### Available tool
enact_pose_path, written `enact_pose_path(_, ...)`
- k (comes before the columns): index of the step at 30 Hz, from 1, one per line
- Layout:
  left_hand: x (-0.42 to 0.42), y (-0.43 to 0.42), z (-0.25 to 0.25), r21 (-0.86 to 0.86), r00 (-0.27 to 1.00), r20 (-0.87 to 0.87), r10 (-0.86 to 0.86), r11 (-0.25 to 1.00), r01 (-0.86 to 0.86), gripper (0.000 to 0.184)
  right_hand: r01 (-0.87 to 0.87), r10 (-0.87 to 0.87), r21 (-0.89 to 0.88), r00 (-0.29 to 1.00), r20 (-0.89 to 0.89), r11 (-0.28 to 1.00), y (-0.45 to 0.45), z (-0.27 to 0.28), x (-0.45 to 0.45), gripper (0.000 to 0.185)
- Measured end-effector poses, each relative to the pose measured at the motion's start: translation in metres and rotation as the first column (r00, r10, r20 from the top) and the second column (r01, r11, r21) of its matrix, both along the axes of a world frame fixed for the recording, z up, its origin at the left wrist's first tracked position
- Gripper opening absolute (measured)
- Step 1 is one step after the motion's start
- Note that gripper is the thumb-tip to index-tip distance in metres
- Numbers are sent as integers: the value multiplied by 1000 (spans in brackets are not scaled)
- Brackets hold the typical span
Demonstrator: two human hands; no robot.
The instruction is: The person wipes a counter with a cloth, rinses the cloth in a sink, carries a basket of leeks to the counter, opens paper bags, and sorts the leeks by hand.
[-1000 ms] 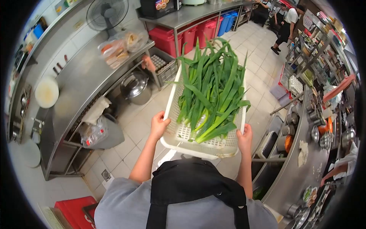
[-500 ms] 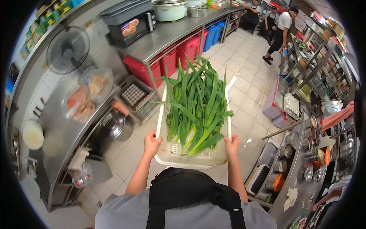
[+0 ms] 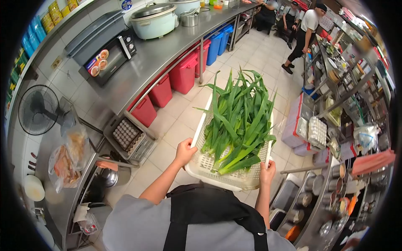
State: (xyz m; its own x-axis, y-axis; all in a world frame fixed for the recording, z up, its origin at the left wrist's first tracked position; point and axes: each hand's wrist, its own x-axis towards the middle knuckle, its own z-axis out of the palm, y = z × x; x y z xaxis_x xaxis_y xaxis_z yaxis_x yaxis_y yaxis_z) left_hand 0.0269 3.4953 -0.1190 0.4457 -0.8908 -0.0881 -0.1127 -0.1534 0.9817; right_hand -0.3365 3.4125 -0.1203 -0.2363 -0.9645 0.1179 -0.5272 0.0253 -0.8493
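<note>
Two sides of basket point(image 3: 224, 180) gripped by fingers of left hand point(image 3: 185, 153) and right hand point(image 3: 267, 172); leafy greens point(image 3: 240, 125) apparently being carried; level support needed.

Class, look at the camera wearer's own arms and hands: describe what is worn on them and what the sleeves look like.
The left hand and right hand are bare, without gloves. Plain grey short sleeves cover the upper arms and leave the forearms uncovered. No watch or bracelet shows. A black apron with shoulder straps goes over the grey top.
</note>
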Motion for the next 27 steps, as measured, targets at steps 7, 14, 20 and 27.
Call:
enact_pose_path(7, 33, -123, 17, 48, 984, 114, 134, 989, -140, 15, -192, 185, 101, 980, 71, 976, -193, 8, 56, 19)
enact_pose_path(14, 90, -247, -6, -22, 940, 116, 322, 946, -322, 17, -315, 301, 113, 945, 128, 942, -352, 2, 131, 19)
enact_pose_path(20, 127, -407, 27, 40, 972, 132, 194, 979, -201, 17, -244, 223, 87, 954, 198, 966, -486, 11, 147, 18)
enact_pose_path(27, 123, -586, 43, -71, 973, 179, 147, 988, -136, 18, -130, 117, 62, 975, 190, 989, -638, 18, 132, 17)
